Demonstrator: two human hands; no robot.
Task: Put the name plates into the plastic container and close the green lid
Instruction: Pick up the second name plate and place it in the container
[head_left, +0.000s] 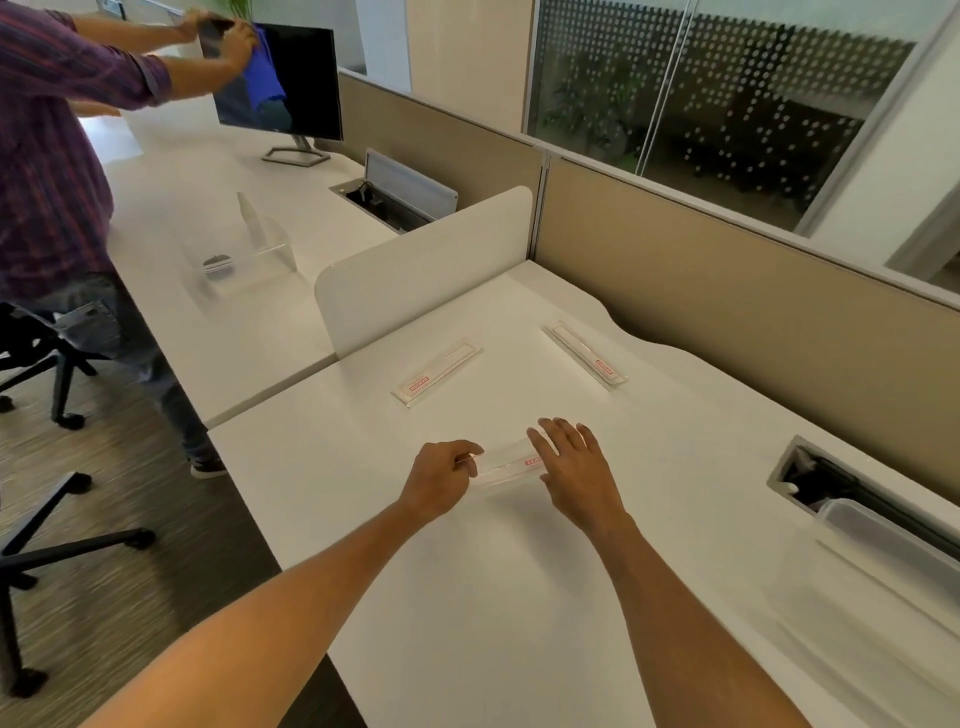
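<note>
Three clear name plates with red labels lie on the white desk (519, 597). The nearest name plate (506, 464) sits between my hands. My left hand (444, 480) pinches its left end with thumb and fingers. My right hand (574, 470) rests flat with spread fingers on its right end. A second name plate (436, 373) lies farther back to the left, a third name plate (584, 355) farther back to the right. The clear plastic container (883, 540) stands at the right edge of the desk, partly cut off. No green lid is in view.
An open cable hatch (831, 480) is sunk into the desk just behind the container. A white divider (415, 275) and beige partition (727, 291) bound the desk. At the left stand another person (57, 171), a monitor (296, 83) and office chairs (41, 519).
</note>
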